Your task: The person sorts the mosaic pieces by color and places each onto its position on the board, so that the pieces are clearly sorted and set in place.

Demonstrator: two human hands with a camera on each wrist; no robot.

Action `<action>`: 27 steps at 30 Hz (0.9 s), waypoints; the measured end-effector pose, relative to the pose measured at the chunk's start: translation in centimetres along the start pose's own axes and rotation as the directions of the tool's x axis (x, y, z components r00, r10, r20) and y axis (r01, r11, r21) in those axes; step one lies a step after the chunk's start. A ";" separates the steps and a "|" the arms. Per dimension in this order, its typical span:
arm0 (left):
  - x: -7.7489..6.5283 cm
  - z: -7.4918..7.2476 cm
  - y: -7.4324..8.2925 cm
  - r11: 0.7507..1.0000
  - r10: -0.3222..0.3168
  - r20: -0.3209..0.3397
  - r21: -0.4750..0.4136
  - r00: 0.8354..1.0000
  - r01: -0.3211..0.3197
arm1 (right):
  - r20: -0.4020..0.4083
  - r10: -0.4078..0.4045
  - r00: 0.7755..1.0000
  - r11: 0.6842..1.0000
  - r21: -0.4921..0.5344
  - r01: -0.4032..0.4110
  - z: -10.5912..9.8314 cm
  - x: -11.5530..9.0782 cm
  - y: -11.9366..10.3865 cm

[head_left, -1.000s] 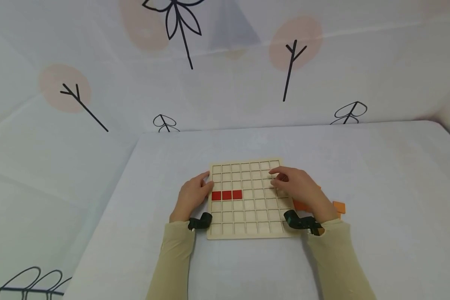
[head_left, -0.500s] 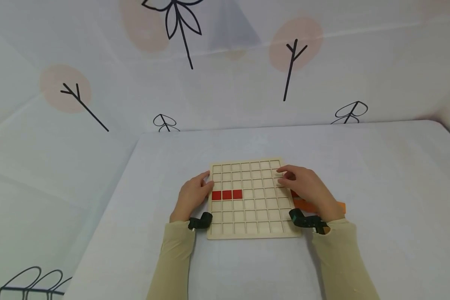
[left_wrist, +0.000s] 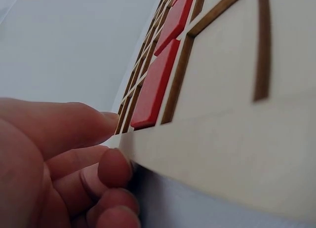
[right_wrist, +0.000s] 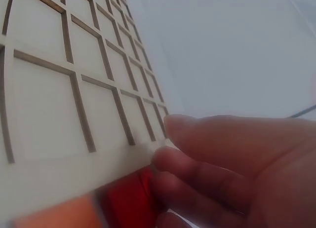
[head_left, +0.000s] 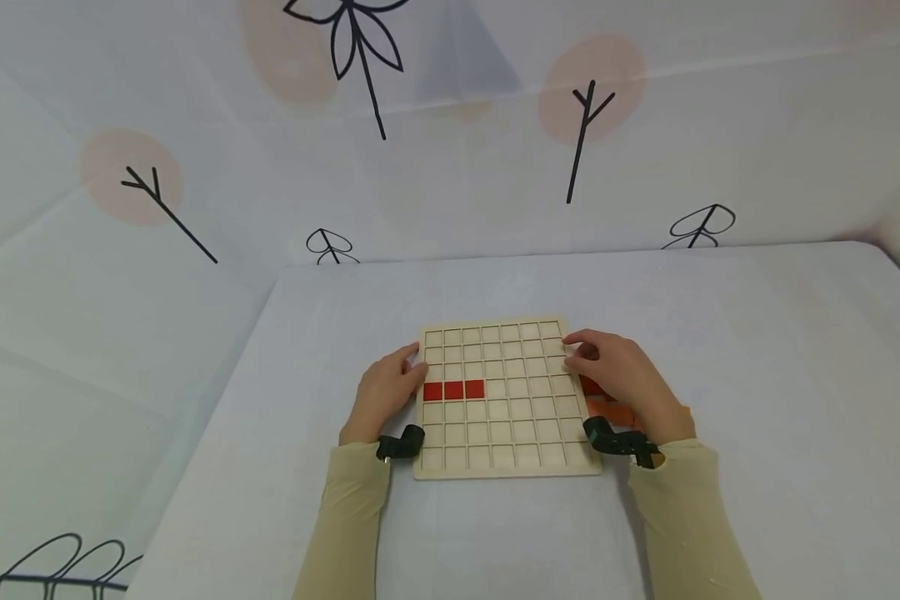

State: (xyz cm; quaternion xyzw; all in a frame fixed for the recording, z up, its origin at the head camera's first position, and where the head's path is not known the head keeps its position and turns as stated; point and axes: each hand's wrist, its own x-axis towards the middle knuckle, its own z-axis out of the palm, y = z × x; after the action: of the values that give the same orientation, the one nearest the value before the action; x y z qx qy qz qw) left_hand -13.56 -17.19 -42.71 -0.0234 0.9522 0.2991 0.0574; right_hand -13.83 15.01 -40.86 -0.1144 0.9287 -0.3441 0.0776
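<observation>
A pale wooden grid board (head_left: 502,433) lies on the white table, with three red square tiles (head_left: 453,390) side by side in one row from its left edge. My left hand (head_left: 382,396) grips the board's left edge, thumb on the frame and the other fingers curled against its side in the left wrist view. At the right edge is my right hand (head_left: 622,375), its thumb and index finger apart with a gap between them. Loose red tiles (right_wrist: 131,201) and orange tiles (head_left: 611,411) lie beside the board, partly hidden under that hand.
A white cloth (head_left: 465,183) with line-drawn plants hangs behind the table (head_left: 795,375) and along its left side. Dark wrist camera mounts (head_left: 401,443) sit at both cuffs, low over the board's near corners.
My right hand has moved to the right, from over the board's right columns to its right edge. My left hand, the board and the three red tiles in it stay put.
</observation>
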 end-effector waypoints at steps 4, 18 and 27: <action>0.0 0.0 0.0 1.000 0.002 0.000 -0.001 1.000 -0.002 | -0.005 0.013 1.000 1.000 0.000 -0.013 -0.2 -0.1 0.1; -0.1 -0.2 0.2 1.000 -0.002 0.003 -0.003 1.000 0.002 | 0.017 0.047 0.999 0.997 -0.065 -0.046 -0.8 -0.2 1.0; -0.1 -0.1 0.2 1.000 -0.007 0.008 0.004 1.000 0.007 | 0.056 0.081 0.995 0.995 -0.069 -0.077 -0.9 -0.2 1.3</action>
State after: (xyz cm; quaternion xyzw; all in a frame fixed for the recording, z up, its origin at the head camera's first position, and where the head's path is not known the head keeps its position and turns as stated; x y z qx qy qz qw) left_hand -13.46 -17.12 -42.50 -0.0256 0.9525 0.2969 0.0623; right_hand -14.03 16.55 -40.99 -0.0900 0.9408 -0.3062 0.1145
